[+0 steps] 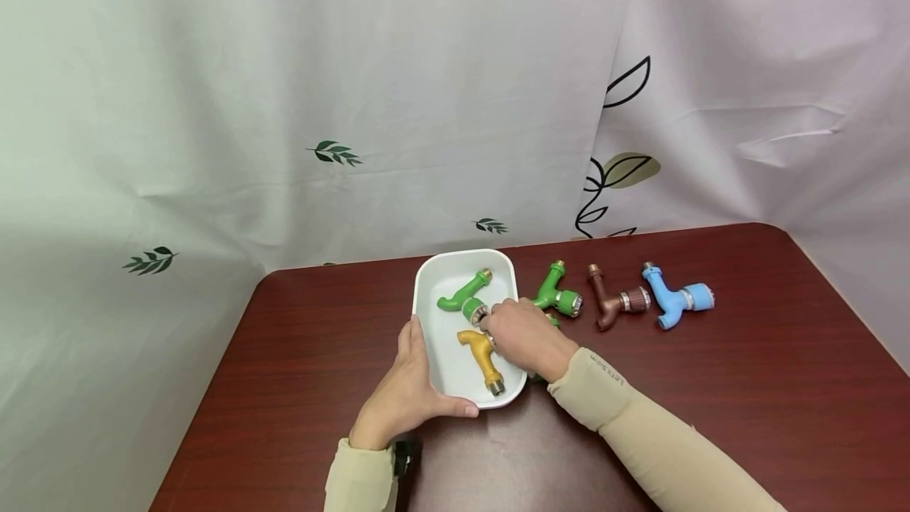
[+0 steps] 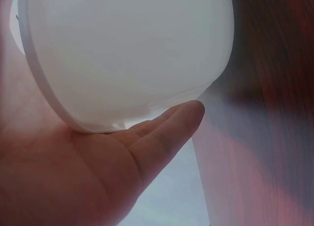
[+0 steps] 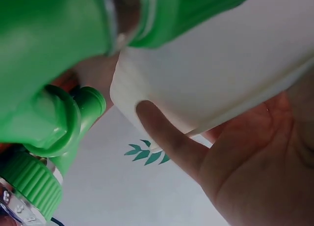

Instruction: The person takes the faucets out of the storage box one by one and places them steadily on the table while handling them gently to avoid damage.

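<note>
A white tray [image 1: 442, 354] stands on the table, holding a green tap [image 1: 462, 291] and a yellow tap [image 1: 482, 350]. My left hand [image 1: 405, 389] rests against its near left corner, fingers straight along the outer side and thumb stretched along the front. In the left wrist view the palm and fingers lie against the white wall. My right hand [image 1: 526, 334] reaches over the right rim, its bent fingers at the knob end of the yellow tap, which they hide. One finger [image 3: 167, 135] lies against the tray's outer wall in the right wrist view.
Right of the tray lie a green tap [image 1: 550, 291], a brown tap [image 1: 607, 303] and a blue tap [image 1: 668, 299]. Another green tap [image 1: 552, 321] is mostly covered by my right hand. A pale curtain [image 1: 426, 101] hangs behind the dark red table [image 1: 313, 338].
</note>
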{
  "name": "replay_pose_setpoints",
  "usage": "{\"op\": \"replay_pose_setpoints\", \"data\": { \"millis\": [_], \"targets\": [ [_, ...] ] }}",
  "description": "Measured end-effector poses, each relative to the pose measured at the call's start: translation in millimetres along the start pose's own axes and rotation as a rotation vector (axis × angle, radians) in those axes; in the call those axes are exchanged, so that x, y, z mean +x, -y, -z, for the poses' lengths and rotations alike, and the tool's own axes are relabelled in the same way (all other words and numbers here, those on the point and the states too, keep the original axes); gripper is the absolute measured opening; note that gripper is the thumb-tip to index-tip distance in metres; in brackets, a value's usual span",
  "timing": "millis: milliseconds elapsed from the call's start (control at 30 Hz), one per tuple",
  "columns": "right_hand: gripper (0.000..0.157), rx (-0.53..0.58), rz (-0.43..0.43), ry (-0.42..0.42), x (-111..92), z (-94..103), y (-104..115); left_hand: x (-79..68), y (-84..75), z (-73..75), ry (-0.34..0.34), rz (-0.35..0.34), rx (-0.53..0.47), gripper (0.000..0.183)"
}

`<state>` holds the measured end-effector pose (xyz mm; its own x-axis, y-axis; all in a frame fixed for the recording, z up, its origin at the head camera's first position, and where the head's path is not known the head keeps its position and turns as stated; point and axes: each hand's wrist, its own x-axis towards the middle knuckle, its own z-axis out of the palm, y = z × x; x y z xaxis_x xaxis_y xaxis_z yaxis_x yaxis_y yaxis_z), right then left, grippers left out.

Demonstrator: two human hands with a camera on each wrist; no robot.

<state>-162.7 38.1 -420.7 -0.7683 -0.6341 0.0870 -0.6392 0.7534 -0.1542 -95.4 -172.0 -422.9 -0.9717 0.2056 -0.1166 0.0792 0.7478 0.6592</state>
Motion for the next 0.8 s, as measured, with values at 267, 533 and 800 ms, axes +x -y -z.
{"op": "replay_pose_setpoints", "data": {
  "millis": [267,533,800],
  "targets": [
    [0.010,-0.092,0.014,-0.054,-4.1,0.4,2.0,0.9,0.5,0.0,0.004,0.001,-0.004,0.160],
    [0.012,-0.121,0.023,-0.110,-6.4,1.4,4.3,0.6,0.6,0.1,0.001,0.004,-0.012,0.159],
    [0.015,-0.052,0.107,-0.162,-8.2,3.2,4.5,0.6,1.1,-0.7,-0.002,-0.010,-0.007,0.158]
  ]
}}
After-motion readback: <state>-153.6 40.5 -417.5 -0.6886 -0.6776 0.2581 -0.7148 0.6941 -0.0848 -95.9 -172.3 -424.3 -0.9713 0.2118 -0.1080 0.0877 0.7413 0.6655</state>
